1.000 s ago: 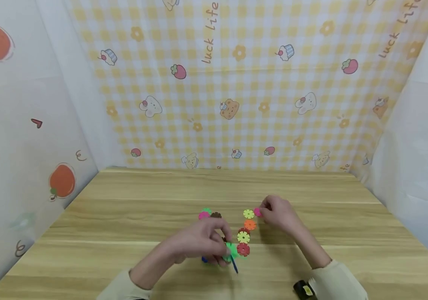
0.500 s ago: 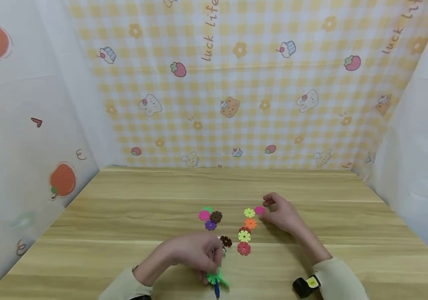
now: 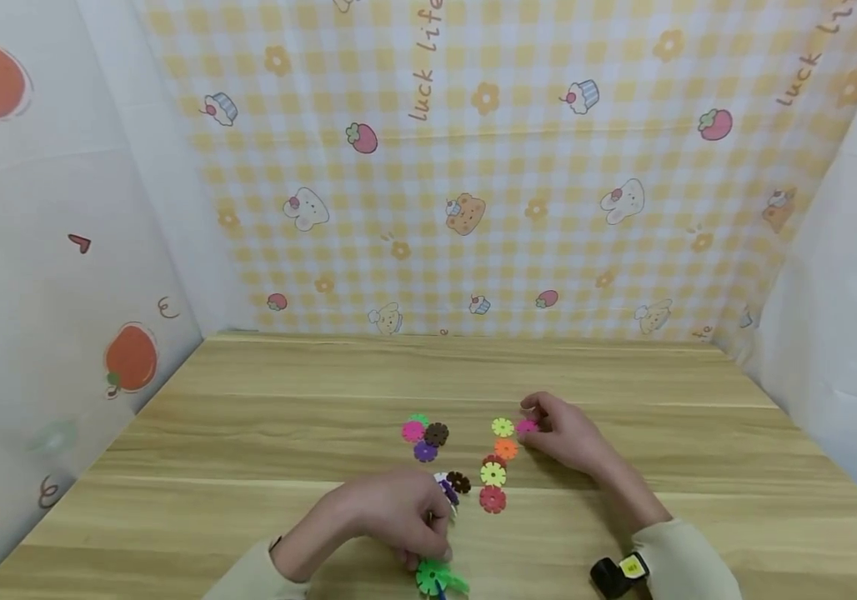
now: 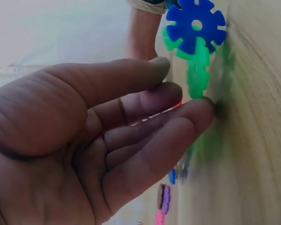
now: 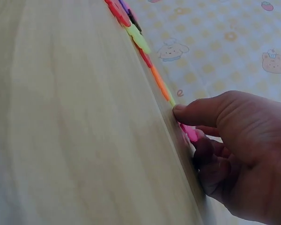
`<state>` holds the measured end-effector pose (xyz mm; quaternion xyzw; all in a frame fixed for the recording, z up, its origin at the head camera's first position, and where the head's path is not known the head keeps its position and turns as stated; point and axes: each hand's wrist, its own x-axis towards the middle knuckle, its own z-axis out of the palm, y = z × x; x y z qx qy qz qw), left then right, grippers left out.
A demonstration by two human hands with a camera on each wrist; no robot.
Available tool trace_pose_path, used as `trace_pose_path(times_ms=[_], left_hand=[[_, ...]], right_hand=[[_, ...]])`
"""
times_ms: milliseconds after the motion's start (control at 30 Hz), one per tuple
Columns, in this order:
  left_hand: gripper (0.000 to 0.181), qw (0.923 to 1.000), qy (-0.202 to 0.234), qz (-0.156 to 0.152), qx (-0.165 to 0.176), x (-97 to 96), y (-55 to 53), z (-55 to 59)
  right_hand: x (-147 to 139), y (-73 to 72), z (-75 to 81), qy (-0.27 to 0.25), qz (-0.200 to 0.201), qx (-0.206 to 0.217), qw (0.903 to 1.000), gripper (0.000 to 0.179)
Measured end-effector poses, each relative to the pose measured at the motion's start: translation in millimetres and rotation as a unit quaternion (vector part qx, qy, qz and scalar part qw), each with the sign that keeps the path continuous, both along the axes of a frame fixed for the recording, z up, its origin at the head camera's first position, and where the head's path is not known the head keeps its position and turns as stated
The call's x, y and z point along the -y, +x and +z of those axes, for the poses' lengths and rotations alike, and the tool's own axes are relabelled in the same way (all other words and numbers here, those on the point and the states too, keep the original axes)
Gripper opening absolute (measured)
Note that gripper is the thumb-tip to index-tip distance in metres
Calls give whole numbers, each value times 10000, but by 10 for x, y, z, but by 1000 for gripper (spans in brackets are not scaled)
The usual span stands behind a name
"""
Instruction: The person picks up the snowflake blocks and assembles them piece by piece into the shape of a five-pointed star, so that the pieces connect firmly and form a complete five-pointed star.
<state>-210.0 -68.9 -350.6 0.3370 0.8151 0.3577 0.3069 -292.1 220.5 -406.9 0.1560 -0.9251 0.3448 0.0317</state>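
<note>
In the head view my left hand (image 3: 398, 512) is low near the table's front, fingers loosely bent. Its fingertips lie by joined green notched discs (image 3: 428, 577), with a blue notched disc (image 4: 196, 24) attached; the left wrist view shows the thumb apart from the fingers and nothing pinched. Whether a fingertip touches the green plastic, I cannot tell. My right hand (image 3: 567, 433) rests at the far end of a row of flat discs, thumb and fingers apart on either side of a pink notched disc (image 3: 527, 427). That disc lies on the table, partly hidden by the hand.
The row holds yellow (image 3: 503, 427), orange (image 3: 506, 449) and red discs (image 3: 493, 500). Left of it lie pink (image 3: 413, 431), dark brown (image 3: 437, 434) and purple discs (image 3: 425, 452). A brown disc (image 3: 459, 482) sits beside white and purple pieces. A patterned cloth (image 3: 466, 167) hangs behind the table.
My left hand has brought the joined green and blue discs toward the table's front and loosened its fingers from them. My right fingers have parted around the pink disc, which stays by the row.
</note>
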Motion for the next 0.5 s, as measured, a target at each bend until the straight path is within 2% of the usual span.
trace_pose_path(times_ms=[100, 167, 200, 267, 333, 400, 433, 467, 500], left_hand=[[30, 9989, 84, 334, -324, 26, -64, 6], [30, 9937, 181, 816, -746, 66, -144, -3], [30, 9881, 263, 1102, -1044, 90, -197, -14], [29, 9690, 316, 1758, -1705, 141, -297, -50], [26, 9432, 266, 2335, -2347, 191, -384, -101], [19, 9212, 167, 2695, -2800, 222, -447, -156], [13, 9153, 51, 2789, -2906, 234, -468, -184], [6, 9124, -56, 2778, -3005, 242, -485, -209], [7, 9137, -123, 2695, -3040, 247, -499, -232]], right_hand=[[-10, -2, 17, -15, 116, 113, 9999, 21], [-11, 0, 33, -8, 145, 164, 9998, 15], [-12, 0, 41, -11, 157, 181, 9997, 14], [-10, 5, 56, -24, 139, 211, 9997, 13], [-10, 7, 63, -16, 86, 251, 9996, 14], [-13, 10, 66, -23, 24, 292, 9996, 14], [-15, 12, 68, -37, -8, 319, 9995, 14], [-17, 12, 69, -56, -52, 356, 9993, 14], [-20, 12, 71, -72, -103, 381, 9992, 14]])
